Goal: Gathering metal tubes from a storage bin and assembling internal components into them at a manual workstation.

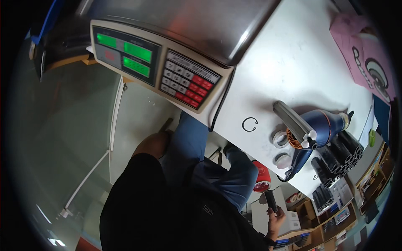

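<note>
Below the white workbench (293, 62), right hand (277, 217) pinches a dark tube (271, 200).
Left hand (154, 144) apparently rests on the knee, grip unclear; steadying the tube would help.

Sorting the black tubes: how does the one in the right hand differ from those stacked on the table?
The black tube in the right hand is single, held below the table edge. The stacked black tubes lie bundled on the white table beside the blue heat gun, open ends showing. Both are dark and cylindrical.
</note>
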A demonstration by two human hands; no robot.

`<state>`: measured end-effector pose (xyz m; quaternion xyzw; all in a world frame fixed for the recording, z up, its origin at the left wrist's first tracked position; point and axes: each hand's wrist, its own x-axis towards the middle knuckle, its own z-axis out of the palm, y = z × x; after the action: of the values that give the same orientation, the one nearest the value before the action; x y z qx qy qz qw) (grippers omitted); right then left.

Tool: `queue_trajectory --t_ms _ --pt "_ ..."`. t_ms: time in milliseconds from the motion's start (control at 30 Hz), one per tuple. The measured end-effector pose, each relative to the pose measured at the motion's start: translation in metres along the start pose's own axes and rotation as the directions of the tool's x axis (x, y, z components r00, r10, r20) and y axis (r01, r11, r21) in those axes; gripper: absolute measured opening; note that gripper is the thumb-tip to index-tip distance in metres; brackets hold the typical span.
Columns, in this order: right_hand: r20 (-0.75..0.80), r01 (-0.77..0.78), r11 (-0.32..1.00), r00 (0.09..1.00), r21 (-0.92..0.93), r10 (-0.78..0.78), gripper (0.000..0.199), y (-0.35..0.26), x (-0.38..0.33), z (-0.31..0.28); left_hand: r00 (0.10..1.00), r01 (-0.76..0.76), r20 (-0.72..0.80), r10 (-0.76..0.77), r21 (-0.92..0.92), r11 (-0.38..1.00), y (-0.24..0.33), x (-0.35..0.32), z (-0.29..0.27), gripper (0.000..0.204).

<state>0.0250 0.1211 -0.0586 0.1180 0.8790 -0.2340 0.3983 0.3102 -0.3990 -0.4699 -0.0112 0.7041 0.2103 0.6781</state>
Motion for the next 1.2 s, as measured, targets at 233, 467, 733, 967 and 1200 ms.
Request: queue_trajectory --t_ms 233,467,733,967,1200 --pt "-0.015 -0.005 0.993 1.000 0.115 0.007 0.032 0.012 0.006 0.035 0.997 -0.068 -0.055 0.061 -0.122 0.990 -0.047 0.003 -0.032 0.040" --pt "-0.102 0.067 0.991 0.993 0.117 -0.055 0.031 0.001 -0.002 0.080 0.971 -0.212 -0.151 0.183 -0.201 0.956 -0.090 0.025 -0.068 0.037" --pt "-0.233 0.285 0.957 0.935 0.046 -0.267 0.031 0.016 -0.001 0.139 0.680 -0.718 -0.264 0.684 -0.050 0.694 -0.143 0.049 -0.155 0.026" --pt "-0.385 0.415 0.910 0.839 -0.003 -0.384 0.037 -0.026 -0.027 0.175 0.818 -0.534 -0.513 0.258 -0.513 0.673 -0.108 -0.076 -0.199 0.021" --pt "-0.421 0.634 0.772 0.691 -0.037 -0.588 0.039 -0.017 -0.088 0.172 0.497 -0.779 -0.722 0.482 -0.126 0.614 -0.024 -0.237 -0.156 0.016"
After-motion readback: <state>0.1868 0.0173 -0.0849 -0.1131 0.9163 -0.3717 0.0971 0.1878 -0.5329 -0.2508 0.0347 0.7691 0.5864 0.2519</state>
